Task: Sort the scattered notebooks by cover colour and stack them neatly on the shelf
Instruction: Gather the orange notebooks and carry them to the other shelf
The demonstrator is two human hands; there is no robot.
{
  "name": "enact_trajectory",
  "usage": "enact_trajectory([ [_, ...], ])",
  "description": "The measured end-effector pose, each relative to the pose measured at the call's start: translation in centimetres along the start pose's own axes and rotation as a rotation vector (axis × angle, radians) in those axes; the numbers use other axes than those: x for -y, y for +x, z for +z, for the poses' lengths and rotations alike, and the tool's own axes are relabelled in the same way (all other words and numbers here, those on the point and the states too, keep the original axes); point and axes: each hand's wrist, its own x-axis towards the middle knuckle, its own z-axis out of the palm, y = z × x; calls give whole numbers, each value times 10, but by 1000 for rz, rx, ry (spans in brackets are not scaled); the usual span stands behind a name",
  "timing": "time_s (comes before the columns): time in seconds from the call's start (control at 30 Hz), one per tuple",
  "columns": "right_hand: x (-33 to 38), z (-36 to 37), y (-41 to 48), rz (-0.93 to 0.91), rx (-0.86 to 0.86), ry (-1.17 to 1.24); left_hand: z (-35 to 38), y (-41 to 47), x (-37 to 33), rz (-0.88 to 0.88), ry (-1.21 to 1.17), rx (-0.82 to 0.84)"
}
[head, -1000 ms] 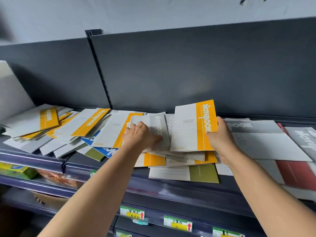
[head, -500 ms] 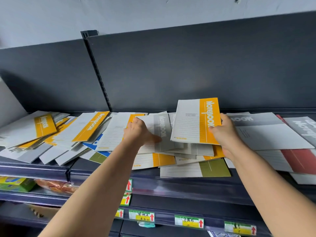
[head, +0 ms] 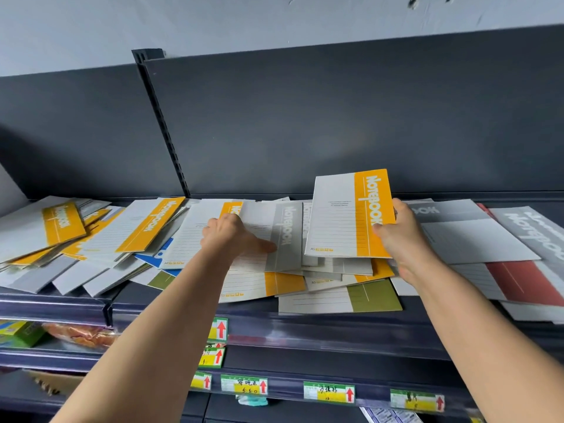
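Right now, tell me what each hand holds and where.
The right hand grips the yellow notebook by its right edge, thumb on the yellow band. The left hand pinches the grey notebook at its left part, thumb on top.

Two bare arms on my head-camera feed.
I see the left forearm and right forearm uncovered from the bottom of the view, broad near the lens and tapering toward the left hand and right hand.
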Motion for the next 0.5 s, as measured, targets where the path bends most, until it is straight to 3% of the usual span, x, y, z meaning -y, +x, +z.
enact_trajectory([
  [0.13, 2, -11, 10, -32, -39, 29, -2, 0, -11, 110, -74, -117],
  [0.27, 9, -15, 25, -23, -30, 86, -2, 3, -36, 111, -441, -80],
  [0.5, 11, -2, 43, 7, 95, 15, 4, 10, -53, 64, -268, -32],
])
